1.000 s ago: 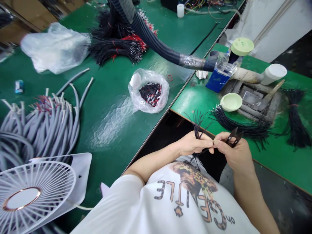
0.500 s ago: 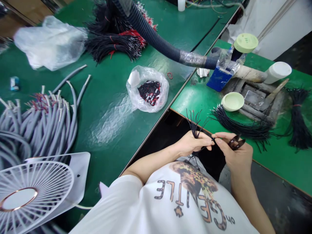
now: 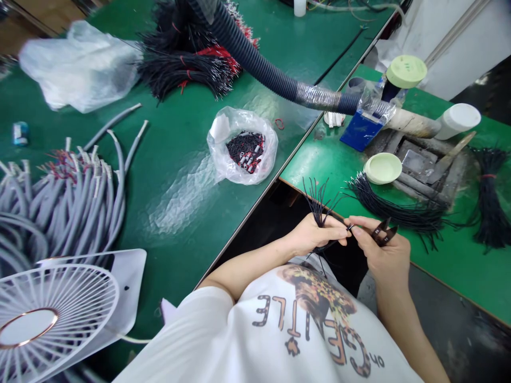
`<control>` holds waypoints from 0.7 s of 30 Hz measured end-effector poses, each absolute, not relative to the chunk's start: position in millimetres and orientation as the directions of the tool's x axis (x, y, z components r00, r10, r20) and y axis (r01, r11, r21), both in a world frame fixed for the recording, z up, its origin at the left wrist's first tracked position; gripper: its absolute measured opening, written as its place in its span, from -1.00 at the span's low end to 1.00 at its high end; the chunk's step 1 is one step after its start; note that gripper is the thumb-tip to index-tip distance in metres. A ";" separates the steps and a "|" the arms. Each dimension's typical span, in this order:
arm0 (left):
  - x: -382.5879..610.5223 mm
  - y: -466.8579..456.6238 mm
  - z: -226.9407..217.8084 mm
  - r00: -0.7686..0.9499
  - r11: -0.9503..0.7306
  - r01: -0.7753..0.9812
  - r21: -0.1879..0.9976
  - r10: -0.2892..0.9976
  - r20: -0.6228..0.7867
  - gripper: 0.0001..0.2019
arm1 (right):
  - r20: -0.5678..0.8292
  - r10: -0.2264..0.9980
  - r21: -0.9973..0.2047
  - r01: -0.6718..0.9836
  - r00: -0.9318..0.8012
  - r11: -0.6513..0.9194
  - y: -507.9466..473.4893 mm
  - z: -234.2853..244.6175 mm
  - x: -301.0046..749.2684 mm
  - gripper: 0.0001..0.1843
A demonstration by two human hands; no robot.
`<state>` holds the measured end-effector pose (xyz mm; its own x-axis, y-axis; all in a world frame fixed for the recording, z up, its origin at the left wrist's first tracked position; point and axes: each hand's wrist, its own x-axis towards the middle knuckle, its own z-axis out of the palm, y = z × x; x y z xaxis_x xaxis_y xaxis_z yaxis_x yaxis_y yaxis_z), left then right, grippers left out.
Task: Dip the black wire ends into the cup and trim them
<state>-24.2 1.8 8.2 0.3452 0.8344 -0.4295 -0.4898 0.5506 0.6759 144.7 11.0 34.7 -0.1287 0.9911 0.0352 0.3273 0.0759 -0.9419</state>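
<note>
My left hand is closed around a small bunch of thin black wires whose ends fan upward above the fist. My right hand pinches the tip of one wire right at the left fingertips and also keeps a pair of black snips tucked in its palm, blades pointing up and right. Both hands hover over the gap between the two green tables, just in front of my chest. A loose pile of black wires lies on the right table just beyond my right hand.
A clear bag of small red and black parts sits on the left table. Grey cables and a white fan lie at the left. A corrugated hose crosses overhead. A pale green lid, blue box and another wire bundle rest at right.
My right fingers slid along the wire to pinch its tip beside the left fingertips. The snips tilted slightly. The view drifted a little.
</note>
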 end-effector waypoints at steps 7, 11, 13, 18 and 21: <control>-23.9 2.3 10.2 0.293 0.483 -0.446 0.754 0.874 -0.387 -0.62 | -0.058 0.993 -0.966 0.256 -0.106 -0.029 13.6 31.6 147.1 -0.83; -25.2 2.7 16.3 0.305 0.443 -0.444 0.778 0.892 -0.334 -0.64 | -0.093 0.987 -0.983 0.170 -0.131 -0.070 15.3 26.4 147.7 -0.86; -25.8 2.5 18.5 0.311 0.436 -0.444 0.783 0.894 -0.321 -0.65 | -0.103 0.985 -0.988 0.130 -0.141 -0.085 15.6 25.7 147.8 -0.89; -25.4 0.4 16.5 0.315 0.440 -0.432 0.787 0.892 -0.325 -0.67 | -0.183 0.954 -0.983 0.037 -0.238 -0.179 16.5 26.8 149.2 -0.96; -24.8 -0.5 14.2 0.304 0.435 -0.438 0.787 0.895 -0.326 -0.66 | -0.136 0.962 -0.990 0.059 -0.238 -0.125 16.1 27.5 148.9 -0.95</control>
<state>-24.8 -0.5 14.2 0.3036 0.8954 -0.3258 -0.4384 0.4348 0.7866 148.9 16.1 27.5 -0.2384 0.9617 -0.1355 0.0591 -0.1249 -0.9904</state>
